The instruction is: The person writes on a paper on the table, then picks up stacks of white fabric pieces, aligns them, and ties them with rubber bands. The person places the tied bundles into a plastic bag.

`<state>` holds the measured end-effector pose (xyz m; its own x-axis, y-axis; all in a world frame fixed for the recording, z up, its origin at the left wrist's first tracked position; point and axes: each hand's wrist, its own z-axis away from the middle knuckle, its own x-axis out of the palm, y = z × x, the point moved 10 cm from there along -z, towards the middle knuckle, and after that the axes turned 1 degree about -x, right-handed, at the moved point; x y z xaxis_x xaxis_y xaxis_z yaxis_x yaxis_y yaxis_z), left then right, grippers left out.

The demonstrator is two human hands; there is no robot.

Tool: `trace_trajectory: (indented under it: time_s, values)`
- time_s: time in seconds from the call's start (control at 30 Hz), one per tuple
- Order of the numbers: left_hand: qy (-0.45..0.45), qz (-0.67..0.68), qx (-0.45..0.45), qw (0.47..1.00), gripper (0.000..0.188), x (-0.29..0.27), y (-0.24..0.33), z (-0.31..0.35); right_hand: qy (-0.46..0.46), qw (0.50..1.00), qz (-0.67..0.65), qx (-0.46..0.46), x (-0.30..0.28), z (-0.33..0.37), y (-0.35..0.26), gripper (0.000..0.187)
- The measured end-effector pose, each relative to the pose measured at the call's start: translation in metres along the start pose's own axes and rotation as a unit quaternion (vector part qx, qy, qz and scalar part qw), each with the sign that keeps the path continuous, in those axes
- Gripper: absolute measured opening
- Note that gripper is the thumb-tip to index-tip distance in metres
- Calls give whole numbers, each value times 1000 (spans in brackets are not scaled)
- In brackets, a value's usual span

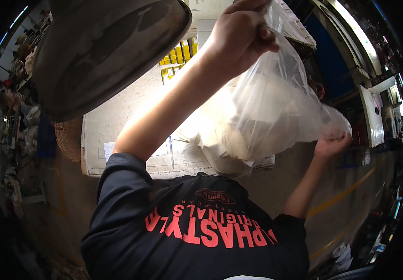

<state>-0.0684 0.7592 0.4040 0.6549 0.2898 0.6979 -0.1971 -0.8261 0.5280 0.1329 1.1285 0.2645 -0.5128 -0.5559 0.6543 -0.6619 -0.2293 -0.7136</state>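
A large clear plastic bag (276, 105) is stretched between my hands, its lower part resting at the table's front edge. Pale, flat-looking contents show through the plastic, too blurred to name. High in the middle, my left hand (244, 39) has its fingers curled round the gathered upper part of the bag. Lower and off to the right, my right hand (333, 143) is closed on another part of it, partly veiled by the film.
A big dark lamp shade (113, 60) hangs over the upper left of the pale table (106, 112). Several yellow boxes (178, 55) stand at the back. A blue pen (171, 151) and a paper sheet (108, 150) lie near the front. A wicker basket (69, 140) sits left of the table.
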Motion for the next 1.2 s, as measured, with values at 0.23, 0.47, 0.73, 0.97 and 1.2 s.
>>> trace_trajectory:
  time_s: [0.23, 0.47, 0.73, 0.97, 1.2]
  values:
    - [-114, -232, -209, 943, 42, 102, -47, 36, -319, 924, 104, 183, 114, 120, 22, 63]
    - [-305, -505, -63, 805, 42, 110, -24, 122, -435, 740, 498, -121, 153, 131, 39, 43]
    - [143, -655, -180, 720, 76, -176, 6, 306, -268, 849, 427, -155, 84, 74, 29, 32]
    - [269, -431, -68, 859, 79, -218, -63, 321, -248, 854, 432, -149, 83, 74, 25, 31]
    - [237, -611, 38, 755, 40, -174, -45, 319, -242, 859, 426, -145, 81, 83, 30, 30]
